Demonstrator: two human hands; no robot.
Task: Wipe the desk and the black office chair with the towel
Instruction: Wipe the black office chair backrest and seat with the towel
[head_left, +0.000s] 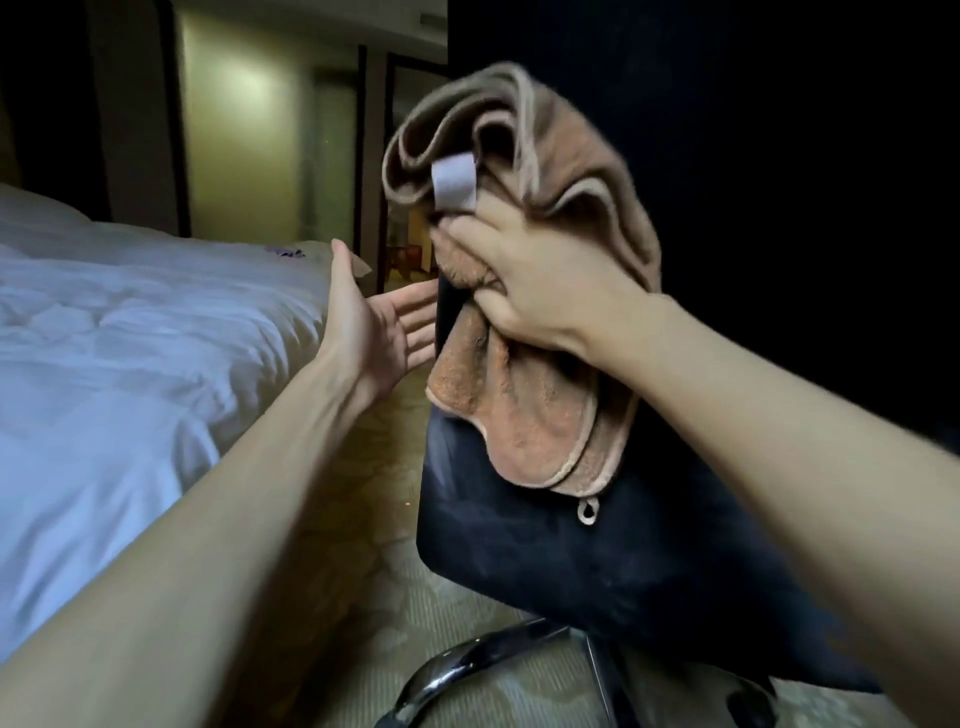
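Right hand (524, 280) grips bunched towel (550, 374) against chair (597, 551) backrest; left hand (379, 322) flat, touching backrest edge. White bed (130, 338) left, patterned carpet (374, 613), dim hallway behind.

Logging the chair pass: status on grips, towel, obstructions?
Right grip holds bunched towel on black chair back. Left grip open at its edge, fingertips hidden. Bed close left, not blocking.

readable text: none | only label: pale tag (453, 188) on the upper left fold of the brown towel (540, 410), just above the fingers, its face showing no legible print | brands, numbers, signs: none legible; scene dim and blurred
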